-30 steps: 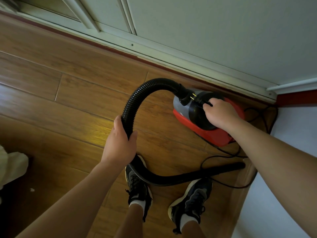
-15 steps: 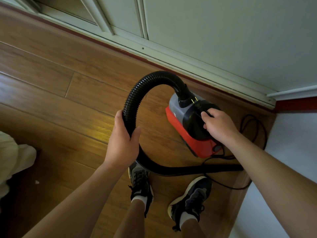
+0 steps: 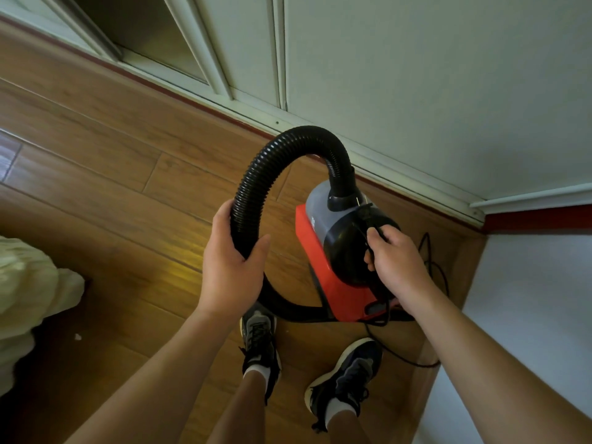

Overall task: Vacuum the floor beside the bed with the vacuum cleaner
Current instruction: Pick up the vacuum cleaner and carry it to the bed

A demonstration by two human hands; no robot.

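A small red, grey and black vacuum cleaner hangs tilted above the wooden floor. My right hand is closed around its black handle. A black ribbed hose arches from the vacuum's top to the left and down. My left hand grips that hose on its descending part. Below my hand the hose curves back along the floor behind the vacuum; its nozzle end is hidden. Pale bedding shows at the left edge.
White closet doors with a sliding track run along the back. A white wall closes the right side. The black power cord loops on the floor in the corner. My two dark sneakers stand just below the vacuum.
The vacuum has come up off the floor and toward me, carried by my right hand. My left hand has risen with the hose, and the hose arch stands taller.
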